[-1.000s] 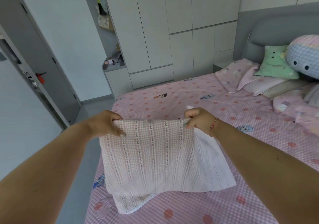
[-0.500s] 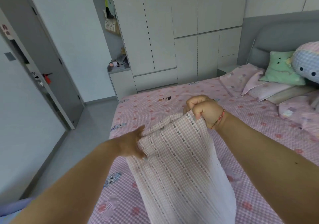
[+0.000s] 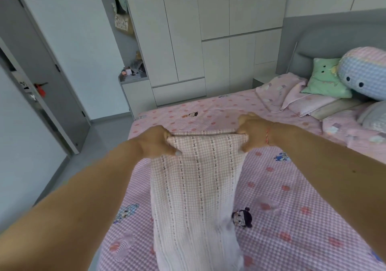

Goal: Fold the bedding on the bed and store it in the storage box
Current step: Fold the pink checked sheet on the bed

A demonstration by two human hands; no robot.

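A pink checked blanket with dotted stripes hangs in a long folded strip in front of me, over the bed with its pink cartoon-print sheet. My left hand grips the strip's top left corner. My right hand, with a red string at the wrist, grips the top right corner. The top edge is pulled taut and level between both hands. The strip's lower end runs out of the frame at the bottom. No storage box is in view.
Pillows, a green cushion and a blue-and-pink plush toy lie by the grey headboard at right. White wardrobes line the far wall. A grey floor and an open door are at left.
My hands held the blanket wide, then tilted it with the left hand low. Now both hands are level again and the blanket hangs as a narrower, longer strip.
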